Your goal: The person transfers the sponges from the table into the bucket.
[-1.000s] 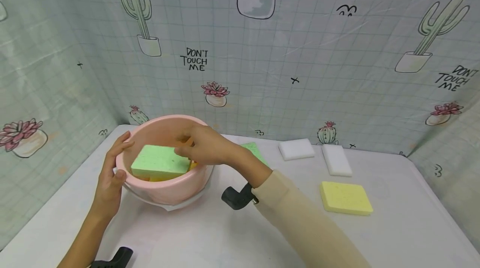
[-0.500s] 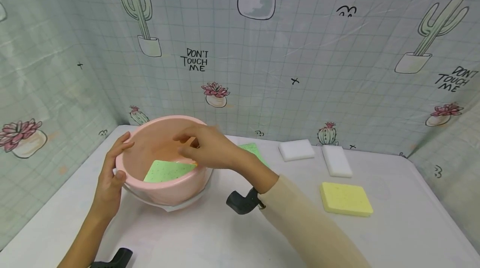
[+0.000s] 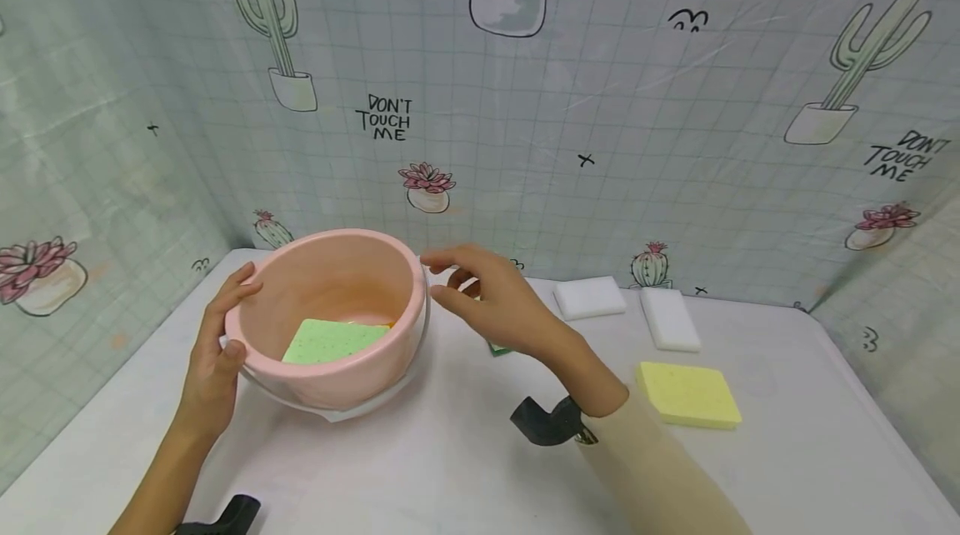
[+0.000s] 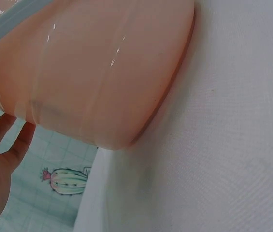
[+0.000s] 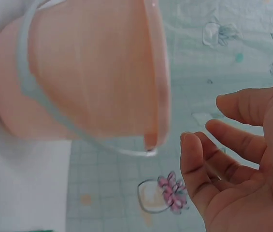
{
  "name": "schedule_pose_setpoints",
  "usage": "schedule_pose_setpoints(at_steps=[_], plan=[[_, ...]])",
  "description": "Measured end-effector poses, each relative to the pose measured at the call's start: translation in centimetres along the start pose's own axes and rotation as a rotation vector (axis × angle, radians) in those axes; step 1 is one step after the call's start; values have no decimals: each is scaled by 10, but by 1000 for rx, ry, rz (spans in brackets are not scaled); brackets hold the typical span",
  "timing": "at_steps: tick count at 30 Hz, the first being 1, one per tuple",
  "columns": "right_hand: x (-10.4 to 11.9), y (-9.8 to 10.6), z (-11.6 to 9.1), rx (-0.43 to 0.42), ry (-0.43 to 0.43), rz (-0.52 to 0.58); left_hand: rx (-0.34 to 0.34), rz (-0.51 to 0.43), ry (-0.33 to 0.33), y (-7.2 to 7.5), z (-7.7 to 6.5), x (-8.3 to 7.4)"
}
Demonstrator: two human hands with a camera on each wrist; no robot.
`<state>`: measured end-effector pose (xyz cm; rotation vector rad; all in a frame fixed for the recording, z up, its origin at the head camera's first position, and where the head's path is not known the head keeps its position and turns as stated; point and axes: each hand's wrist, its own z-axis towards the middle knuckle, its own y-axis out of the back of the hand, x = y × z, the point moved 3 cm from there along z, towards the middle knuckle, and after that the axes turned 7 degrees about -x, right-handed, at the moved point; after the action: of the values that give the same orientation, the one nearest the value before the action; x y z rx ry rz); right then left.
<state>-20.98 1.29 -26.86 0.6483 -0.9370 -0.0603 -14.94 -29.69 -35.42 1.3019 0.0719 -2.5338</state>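
Observation:
A pink bucket (image 3: pixel 330 385) with a pale handle (image 5: pixel 44 99) stands on the white table. Inside it lies a green sponge (image 3: pixel 333 341), with a bit of orange-yellow showing beside it. My left hand (image 3: pixel 213 352) holds the bucket at its left rim, thumb toward the front and fingers along the side. In the left wrist view, fingers (image 4: pixel 20 145) meet the bucket's outer wall. My right hand (image 3: pixel 498 297) hovers just right of the rim, fingers loosely bent; the right wrist view shows nothing between thumb and fingers.
Right of the bucket, a green sponge (image 3: pixel 498 348) is mostly hidden under my right hand. Two white sponges, one flat (image 3: pixel 590 298) and one angled (image 3: pixel 670 319), lie farther back. A yellow sponge (image 3: pixel 688 394) sits nearer. A cactus-print curtain (image 3: pixel 480 118) hangs behind the table.
The green sponge, earlier higher in the bucket, now lies lower inside. My right hand has come out of the bucket and moved right past the rim. The left hand keeps its hold.

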Motion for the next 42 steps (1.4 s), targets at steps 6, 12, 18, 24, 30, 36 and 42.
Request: schedule_pose_setpoints(at_steps=[6,12,18,24,30,36,42], plan=[[-26,6,-15,-40,-57,-35,0,-12,-8,1,0,1],[-39,11,-25,-83,-70,-64,1,-21,-8,0,1,1],[-52,13,-35,-126,-58,-90,4,-44,-6,0,2,1],[-72,13,-50,-198,-103,-70,8,-79,8,-1,2,1],[-93,11,-64,-273,-178,-63,8,-95,5,-3,3,1],[-109,6,-73,-310,-268,-60,5,-167,-21,-4,3,2],[-117,1,-76,-339,-299,-103,7,-206,-19,-4,2,2]])
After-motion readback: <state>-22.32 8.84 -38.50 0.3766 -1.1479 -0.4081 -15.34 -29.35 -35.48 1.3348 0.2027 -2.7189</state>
